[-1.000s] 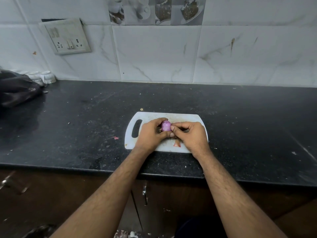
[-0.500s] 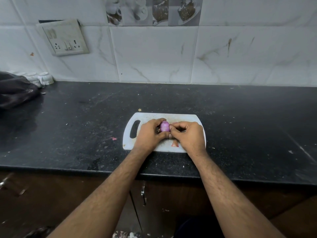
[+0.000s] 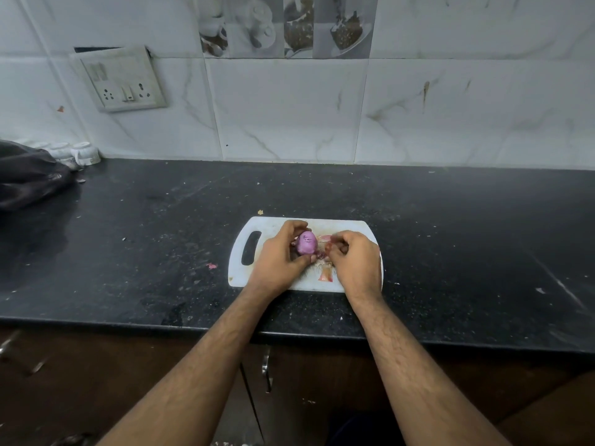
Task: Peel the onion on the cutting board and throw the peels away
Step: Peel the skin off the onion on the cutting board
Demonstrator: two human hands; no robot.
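1. My left hand (image 3: pixel 279 256) is curled round the onion (image 3: pixel 306 243), thumb at its near end and fingers over the far side. The onion is held just above the white cutting board (image 3: pixel 240 274), near its middle.
2. The onion shows bare purple flesh on the side facing me, with a few dark specks on it.
3. My right hand (image 3: pixel 353 259) sits just right of the onion, fingers curled in. Its fingertips pinch a thin pink strip of peel (image 3: pixel 325 238). I can't tell if that strip is fully off the onion or attached at one end.
4. Loose peel bits lie on the board under and between my hands; one pinkish-orange piece (image 3: pixel 324 276) lies near the board's front edge, just beside my right wrist.
5. The board lies flat on the black countertop (image 3: pixel 450 246), its handle slot to the left and its long side parallel to the counter edge.
6. A small pink scrap (image 3: pixel 211 265) lies on the counter, left of the board and not touching it.
7. Far left on the counter: a dark crumpled bag (image 3: pixel 29 177), with small white cups (image 3: pixel 84 152) behind it against the wall.
8. A socket plate (image 3: pixel 122 80) hangs tilted on the tiled wall, upper left.
9. Brown cabinet fronts sit below the counter, with a metal handle (image 3: pixel 265 368) between my forearms.
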